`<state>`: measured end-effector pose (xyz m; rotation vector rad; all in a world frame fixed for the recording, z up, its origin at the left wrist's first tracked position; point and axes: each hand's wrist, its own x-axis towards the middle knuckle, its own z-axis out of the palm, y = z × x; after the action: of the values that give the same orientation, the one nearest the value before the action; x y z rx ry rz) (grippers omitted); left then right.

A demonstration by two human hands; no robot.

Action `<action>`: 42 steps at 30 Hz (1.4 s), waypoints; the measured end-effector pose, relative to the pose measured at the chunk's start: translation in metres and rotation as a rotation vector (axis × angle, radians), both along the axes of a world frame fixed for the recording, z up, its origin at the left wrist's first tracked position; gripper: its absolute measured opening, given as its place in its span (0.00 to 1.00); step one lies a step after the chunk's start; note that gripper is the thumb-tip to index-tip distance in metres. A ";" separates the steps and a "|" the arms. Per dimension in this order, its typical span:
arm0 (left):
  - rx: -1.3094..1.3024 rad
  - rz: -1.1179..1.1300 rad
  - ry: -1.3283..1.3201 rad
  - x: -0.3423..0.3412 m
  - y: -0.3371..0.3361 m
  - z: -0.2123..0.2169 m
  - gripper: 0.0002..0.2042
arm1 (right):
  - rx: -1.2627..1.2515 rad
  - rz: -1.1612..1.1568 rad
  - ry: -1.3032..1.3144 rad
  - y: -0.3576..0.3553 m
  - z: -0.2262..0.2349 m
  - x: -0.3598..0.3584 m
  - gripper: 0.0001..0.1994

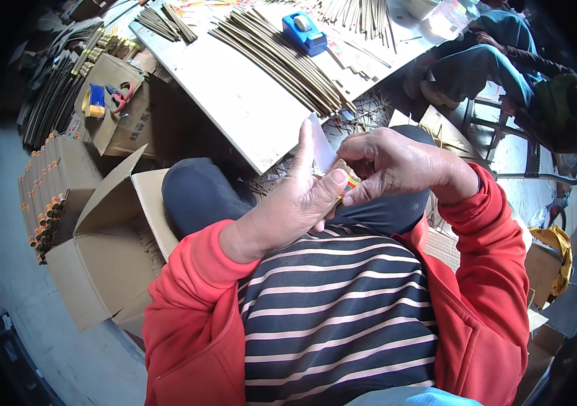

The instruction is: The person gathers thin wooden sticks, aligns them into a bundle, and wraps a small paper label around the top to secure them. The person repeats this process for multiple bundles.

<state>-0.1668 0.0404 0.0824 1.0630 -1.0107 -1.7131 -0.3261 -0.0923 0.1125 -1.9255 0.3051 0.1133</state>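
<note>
Two hands meet: left hand (302, 196) and right hand (386, 166) pinch a thin, light stick bundle (347, 177) and flimsy white paper wrapper (322, 150), probably easily crushed.

Small hand-assembly and packing workshop. A plain board worktable (234, 101) holds bundles of thin sticks (281, 57) and a blue tape dispenser (304, 32). Open cardboard boxes (99, 264) stand on the concrete floor, with stacked wrapped tubes (45, 203), scissors (120, 96) and stick scraps nearby.
</note>
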 end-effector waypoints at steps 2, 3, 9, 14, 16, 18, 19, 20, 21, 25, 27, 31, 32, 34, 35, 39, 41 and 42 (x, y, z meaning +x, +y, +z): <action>-0.007 -0.013 -0.017 -0.001 -0.002 0.001 0.45 | -0.102 0.041 -0.019 -0.002 0.002 0.001 0.23; -0.010 -0.016 -0.026 -0.002 -0.002 0.002 0.46 | -0.171 0.074 -0.027 -0.003 0.005 0.002 0.23; -0.035 -0.005 -0.057 -0.002 -0.004 0.001 0.47 | -0.242 0.156 0.059 -0.005 0.020 0.011 0.23; 0.030 -0.089 -0.083 0.003 -0.005 -0.008 0.45 | -0.380 0.151 -0.103 -0.006 0.012 0.008 0.19; 0.050 -0.096 -0.099 0.005 -0.003 -0.012 0.46 | -0.424 0.135 -0.120 -0.003 0.016 0.009 0.18; 0.014 -0.046 -0.126 0.003 -0.002 -0.010 0.47 | -0.493 0.122 -0.149 -0.001 0.017 0.009 0.17; 0.002 -0.027 -0.135 0.002 -0.002 -0.009 0.47 | -0.540 0.117 -0.170 -0.001 0.015 0.008 0.16; 0.002 -0.016 -0.134 0.001 -0.002 -0.006 0.47 | -0.587 0.112 -0.190 0.000 0.013 0.007 0.16; 0.003 -0.003 -0.135 0.000 -0.001 -0.005 0.47 | -0.617 0.131 -0.192 0.000 0.014 0.007 0.17; -0.036 -0.026 -0.130 0.002 -0.001 -0.018 0.41 | -0.699 0.199 -0.188 -0.002 0.017 0.011 0.19; -0.020 -0.032 -0.120 0.000 -0.001 -0.020 0.31 | -0.731 0.224 -0.177 -0.003 0.018 0.012 0.19; 0.032 -0.072 -0.114 0.001 -0.003 -0.010 0.24 | -0.756 0.238 -0.178 -0.002 0.019 0.013 0.19; 0.064 -0.075 -0.098 0.002 -0.003 -0.008 0.24 | -0.748 0.234 -0.185 -0.002 0.019 0.014 0.19; 0.091 -0.065 -0.072 0.002 -0.002 -0.007 0.23 | -0.722 0.213 -0.223 -0.003 0.017 0.013 0.19; 0.087 -0.052 -0.061 0.003 -0.001 -0.007 0.24 | -0.709 0.203 -0.242 -0.003 0.014 0.013 0.19; 0.043 0.030 -0.025 0.000 -0.002 -0.006 0.20 | -0.631 0.095 -0.287 0.000 0.005 0.006 0.19; 0.048 0.042 0.028 -0.001 0.000 -0.011 0.20 | -0.506 0.051 -0.240 0.001 0.009 0.003 0.18; 0.049 0.046 0.054 -0.001 0.000 -0.012 0.20 | -0.395 0.006 -0.198 0.003 0.009 0.002 0.19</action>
<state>-0.1679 0.0408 0.0703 1.0579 -0.9075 -1.7277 -0.3245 -0.0896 0.1212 -2.3077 0.1976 -0.1441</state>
